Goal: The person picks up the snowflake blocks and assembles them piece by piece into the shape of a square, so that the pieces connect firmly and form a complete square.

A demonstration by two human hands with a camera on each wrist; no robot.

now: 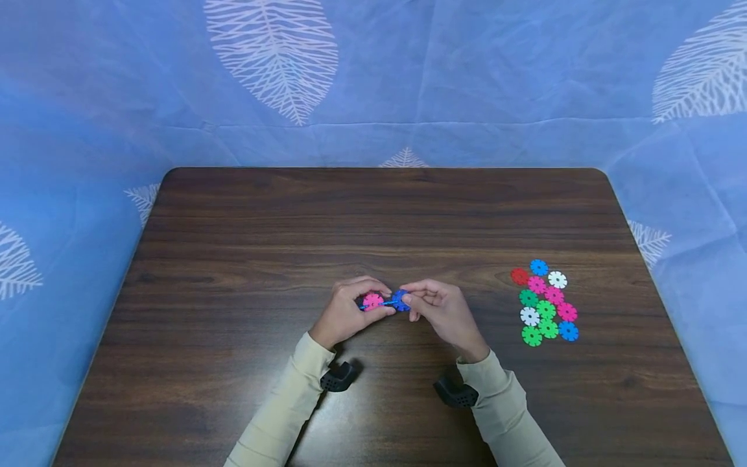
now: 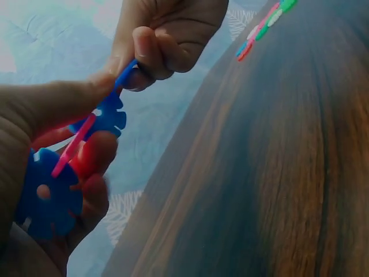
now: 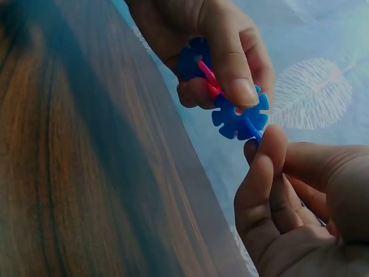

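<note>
Notched plastic discs are slotted together into a short chain between the two hands, over the middle of the table. My left hand [image 1: 353,308] holds the chain: a blue disc [image 2: 52,199], a pink disc [image 1: 373,301] set crosswise to it, and a second blue disc [image 3: 230,122]. Thumb and fingertips of my right hand [image 1: 440,310] pinch another blue disc [image 2: 126,73], seen edge-on in both wrist views. Its edge meets the second blue disc at a slot. The right fingertips cover most of this last disc.
To the right on the brown wooden table [image 1: 233,246] lies a flat cluster of loose discs, among them a red disc [image 1: 519,277], a white disc [image 1: 530,316], a green disc [image 1: 532,336] and a blue disc [image 1: 569,331]. A blue leaf-patterned cloth [image 1: 373,78] hangs beyond the table's far edge.
</note>
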